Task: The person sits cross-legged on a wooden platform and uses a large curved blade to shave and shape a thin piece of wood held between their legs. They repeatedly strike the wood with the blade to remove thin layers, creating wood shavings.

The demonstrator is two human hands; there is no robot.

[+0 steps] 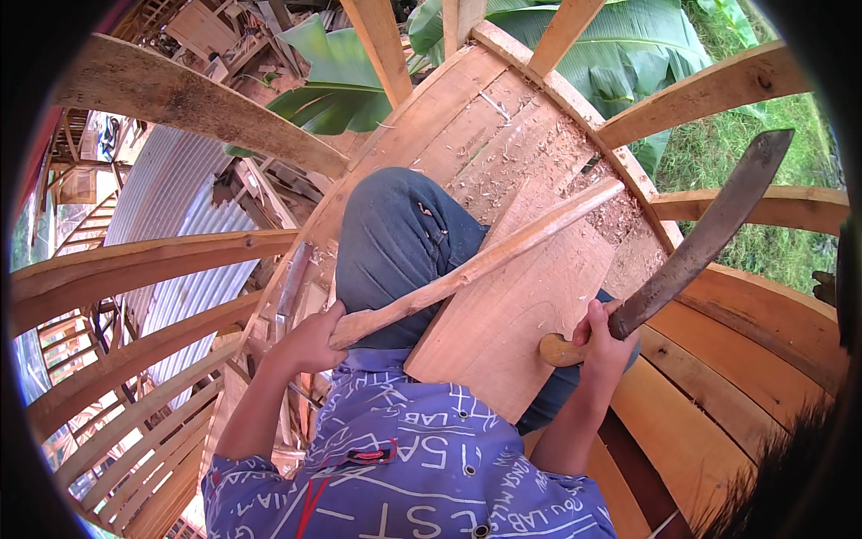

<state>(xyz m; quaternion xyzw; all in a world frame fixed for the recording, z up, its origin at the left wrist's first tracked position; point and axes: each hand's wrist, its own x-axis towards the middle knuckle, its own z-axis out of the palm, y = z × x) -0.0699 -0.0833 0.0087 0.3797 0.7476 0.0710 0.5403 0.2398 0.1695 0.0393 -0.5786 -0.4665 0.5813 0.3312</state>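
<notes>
My left hand is closed round the near end of a pale wooden stick. The stick slants up to the right across my bent knee, and its far part lies over a wooden board in front of me. In my right hand is a machete, gripped by its wooden handle. Its broad dark blade points up and to the right, apart from the stick. Part of the handle sticks out below my fist, over the board's right edge.
Wood shavings lie scattered over the planks ahead. Curved wooden ribs rise on both sides, with side planking at the lower right. Beyond them are banana leaves, grass and corrugated metal sheets.
</notes>
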